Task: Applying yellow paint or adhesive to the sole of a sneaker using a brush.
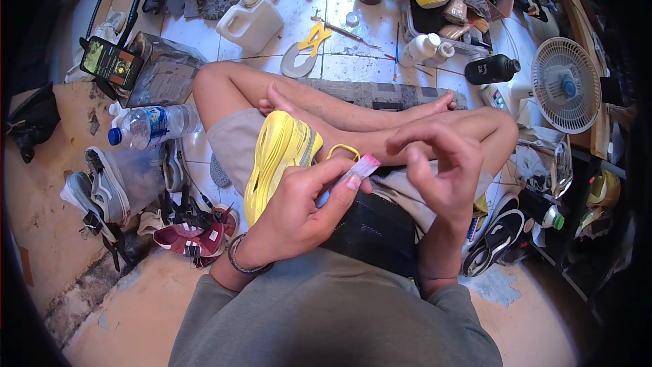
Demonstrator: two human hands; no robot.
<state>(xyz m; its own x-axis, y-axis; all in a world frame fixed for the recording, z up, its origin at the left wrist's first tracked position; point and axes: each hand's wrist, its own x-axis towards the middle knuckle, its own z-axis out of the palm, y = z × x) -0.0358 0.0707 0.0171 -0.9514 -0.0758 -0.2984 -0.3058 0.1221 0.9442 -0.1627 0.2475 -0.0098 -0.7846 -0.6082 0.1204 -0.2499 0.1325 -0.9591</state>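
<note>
My left hand is closed in a pinch on a small flat pale strip with a bright pink edge. Just right of it my right hand is raised, fingers curved and thumb apart, with nothing visible between them. A yellow shoe with a thick ridged sole rests on my lap, partly behind my left hand. Past the left fingertips shows a thin yellow loop; what it belongs to is hidden. A black pad lies across my lap under both hands.
Ahead on the tiles are a white jug, yellow-handled cutter, white bottle and black bottle. A fan stands right. Left are a phone, water bottle and maroon shoe. Black shoes lie right.
</note>
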